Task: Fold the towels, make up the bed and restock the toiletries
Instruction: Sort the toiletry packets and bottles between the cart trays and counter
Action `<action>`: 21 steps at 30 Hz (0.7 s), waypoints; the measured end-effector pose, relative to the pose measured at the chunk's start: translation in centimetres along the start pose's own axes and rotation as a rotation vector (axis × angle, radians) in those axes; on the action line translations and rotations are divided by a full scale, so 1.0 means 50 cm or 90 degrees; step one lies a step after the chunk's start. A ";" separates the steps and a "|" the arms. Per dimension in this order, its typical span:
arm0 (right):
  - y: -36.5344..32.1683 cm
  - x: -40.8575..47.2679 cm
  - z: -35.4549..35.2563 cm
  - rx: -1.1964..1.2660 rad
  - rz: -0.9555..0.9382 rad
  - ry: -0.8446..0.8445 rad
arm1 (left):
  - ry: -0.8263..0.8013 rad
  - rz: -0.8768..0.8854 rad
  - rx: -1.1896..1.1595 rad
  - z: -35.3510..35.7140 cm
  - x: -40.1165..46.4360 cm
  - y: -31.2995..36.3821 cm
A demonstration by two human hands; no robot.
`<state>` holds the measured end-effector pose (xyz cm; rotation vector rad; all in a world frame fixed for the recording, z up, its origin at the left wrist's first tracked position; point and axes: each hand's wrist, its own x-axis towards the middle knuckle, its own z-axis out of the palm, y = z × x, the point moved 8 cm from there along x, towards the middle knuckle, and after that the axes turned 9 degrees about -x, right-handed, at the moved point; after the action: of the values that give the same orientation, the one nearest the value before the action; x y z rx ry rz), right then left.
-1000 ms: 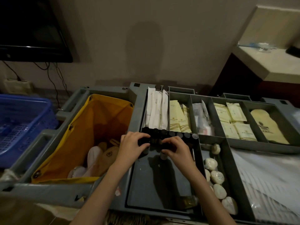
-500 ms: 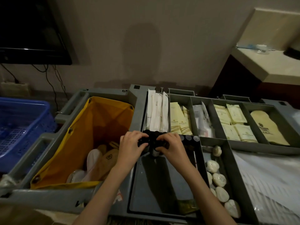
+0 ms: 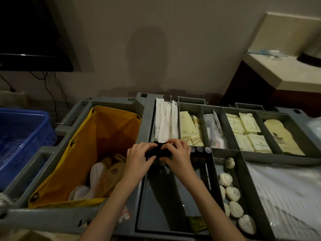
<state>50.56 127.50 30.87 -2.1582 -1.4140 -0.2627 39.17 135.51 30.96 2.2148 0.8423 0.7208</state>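
Observation:
A grey housekeeping cart fills the view. Both hands meet over the far end of its dark tray compartment. My left hand and my right hand curl round a cluster of small dark toiletry bottles, which they partly hide. More bottles with round caps stand in a row just right of my right hand. Round wrapped soaps lie in the narrow compartment to the right.
White long packets, cream sachets and other packets fill the back compartments. A yellow bag with slippers hangs at left. A blue basket stands far left. White plastic sheeting lies at right.
Both hands have shifted slightly away from me toward the far end of the tray, still closed round the dark bottles. The camera has tilted a little.

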 end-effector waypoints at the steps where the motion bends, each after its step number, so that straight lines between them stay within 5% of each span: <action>1: 0.000 0.000 0.002 -0.001 -0.001 -0.005 | 0.000 0.003 0.009 0.000 -0.001 0.001; 13: -0.002 -0.005 -0.001 -0.029 -0.011 0.026 | -0.017 0.010 0.005 0.006 0.001 0.003; 21: -0.007 -0.014 -0.003 -0.058 -0.037 -0.047 | -0.025 0.049 0.027 0.008 0.007 0.021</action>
<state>49.97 126.96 30.81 -2.2220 -1.5357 -0.2771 40.06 135.01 31.54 2.3029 0.7632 0.6990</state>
